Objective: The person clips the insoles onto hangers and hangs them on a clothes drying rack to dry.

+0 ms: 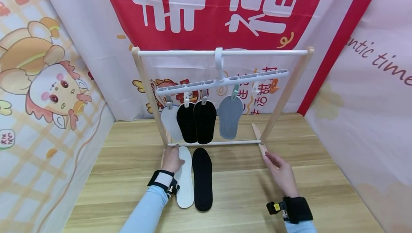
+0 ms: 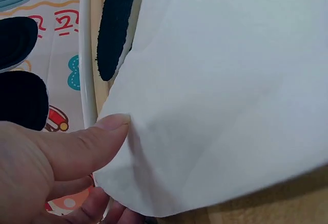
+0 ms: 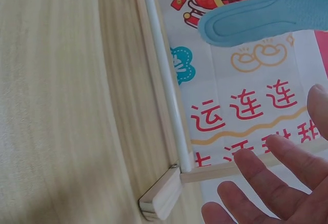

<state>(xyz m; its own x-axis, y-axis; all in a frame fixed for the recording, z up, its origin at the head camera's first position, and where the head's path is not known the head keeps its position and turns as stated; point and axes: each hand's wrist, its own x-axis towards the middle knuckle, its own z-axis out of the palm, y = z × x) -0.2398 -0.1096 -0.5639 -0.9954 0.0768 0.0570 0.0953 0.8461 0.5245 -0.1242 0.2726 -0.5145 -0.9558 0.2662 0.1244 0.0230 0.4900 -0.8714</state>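
My left hand (image 1: 172, 160) pinches the upper end of a white insole (image 1: 185, 186); in the left wrist view the thumb (image 2: 105, 131) lies on top and the fingers curl beneath the edge. A black insole (image 1: 202, 179) lies beside it on the table. My right hand (image 1: 282, 173) holds nothing, its fingers spread in the right wrist view, close to the wooden foot (image 3: 163, 196) of a drying rack. From the rack's top bar (image 1: 267, 52) hangs a tilted white clip hanger (image 1: 193, 87). Clipped on it are a white insole (image 1: 171, 120), two black insoles (image 1: 205, 122) and a grey-blue insole (image 1: 230, 117).
The rack's wooden posts (image 1: 286, 97) lean either side of the hanging insoles, with a white lower bar (image 1: 231, 142) joining them near the wooden table (image 1: 244, 204). Printed cloths (image 1: 209, 15) hang at the back and both sides.
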